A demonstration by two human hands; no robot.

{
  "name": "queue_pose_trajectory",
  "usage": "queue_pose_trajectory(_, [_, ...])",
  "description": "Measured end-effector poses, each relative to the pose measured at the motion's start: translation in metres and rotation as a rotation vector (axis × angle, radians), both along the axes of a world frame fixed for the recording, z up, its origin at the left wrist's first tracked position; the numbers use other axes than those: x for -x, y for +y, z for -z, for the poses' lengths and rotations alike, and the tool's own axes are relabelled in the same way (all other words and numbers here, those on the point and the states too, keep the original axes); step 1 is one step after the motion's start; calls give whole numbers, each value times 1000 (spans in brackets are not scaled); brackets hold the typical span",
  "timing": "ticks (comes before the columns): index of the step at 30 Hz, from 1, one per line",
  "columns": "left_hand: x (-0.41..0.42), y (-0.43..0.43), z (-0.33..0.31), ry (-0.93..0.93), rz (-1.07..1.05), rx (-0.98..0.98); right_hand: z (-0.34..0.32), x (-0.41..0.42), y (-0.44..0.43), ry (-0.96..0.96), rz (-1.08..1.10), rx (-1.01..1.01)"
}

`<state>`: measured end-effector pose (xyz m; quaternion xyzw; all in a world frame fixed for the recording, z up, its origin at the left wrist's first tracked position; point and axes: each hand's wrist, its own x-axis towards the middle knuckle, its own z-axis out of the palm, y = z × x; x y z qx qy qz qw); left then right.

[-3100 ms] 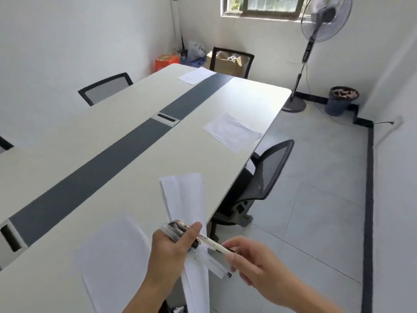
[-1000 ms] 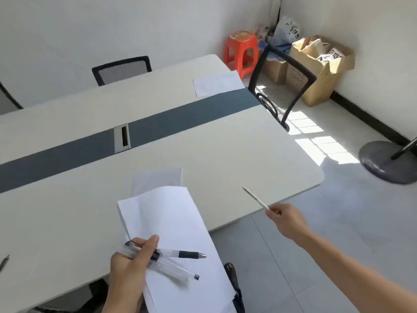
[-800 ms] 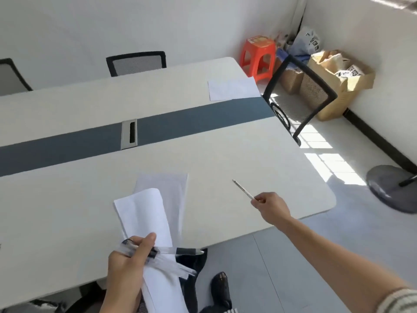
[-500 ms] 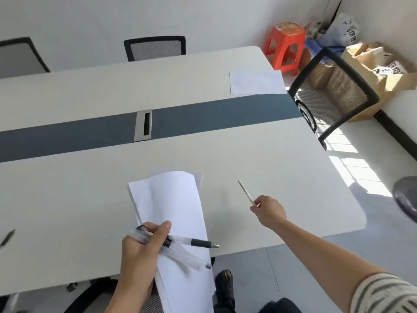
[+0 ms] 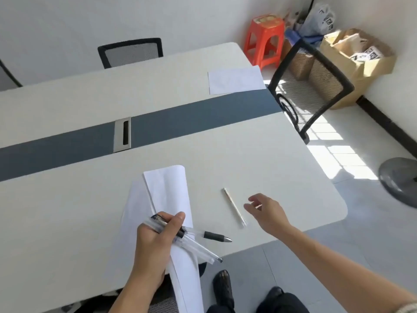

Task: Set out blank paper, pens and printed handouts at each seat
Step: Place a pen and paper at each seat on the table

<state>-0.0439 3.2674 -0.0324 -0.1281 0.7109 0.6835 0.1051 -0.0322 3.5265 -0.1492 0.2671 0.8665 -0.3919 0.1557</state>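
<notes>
From where I stand, the job looks partly done. Low in the middle of the frame, a slim white pen [image 5: 234,207] lies on the table [image 5: 259,154]. The right hand [image 5: 266,213] hovers just beside it, fingers loose and spread, touching nothing. The left hand [image 5: 155,242], at the bottom centre, is clenched round a bundle of pens [image 5: 194,241] and a sheaf of paper [image 5: 169,195] that arches out over the table. Under that sheaf another sheet [image 5: 132,199] seems to lie flat on the top, so this seat probably has paper and a pen. I cannot tell blank from printed. In the upper right of the frame, a single sheet [image 5: 235,80] lies by the black mesh chair [image 5: 316,86] with no pen beside it that I can see. The chair at upper left [image 5: 133,51] has nothing set before it, so I judge several seats remain.
</notes>
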Motion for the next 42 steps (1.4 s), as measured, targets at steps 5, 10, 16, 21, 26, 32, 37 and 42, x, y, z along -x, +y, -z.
queue_pose_trajectory(5, [3,77,-12,55,221,-23,-88,-52,33,161,156,602])
queue_pose_trajectory(10, [-9,175,-17,103,369,-42,-125,-102,92,155,89,913])
queue_pose_trajectory(16, [-48,317,-9,85,479,-64,-128,-159,198,257,96,743])
queue_pose_trajectory(21, [-86,432,0,24,635,-88,-119,-208,290,263,215,687])
queue_pose_trajectory(26, [-90,515,-1,-24,656,-155,-118,-218,365,336,273,562])
queue_pose_trajectory(32, [-51,596,2,-80,593,-244,-107,-170,440,433,323,446])
queue_pose_trajectory(37, [9,670,7,-84,529,-307,-100,-104,512,442,295,345])
queue_pose_trajectory(42, [83,747,-5,-65,499,-321,-114,-28,598,391,202,167])
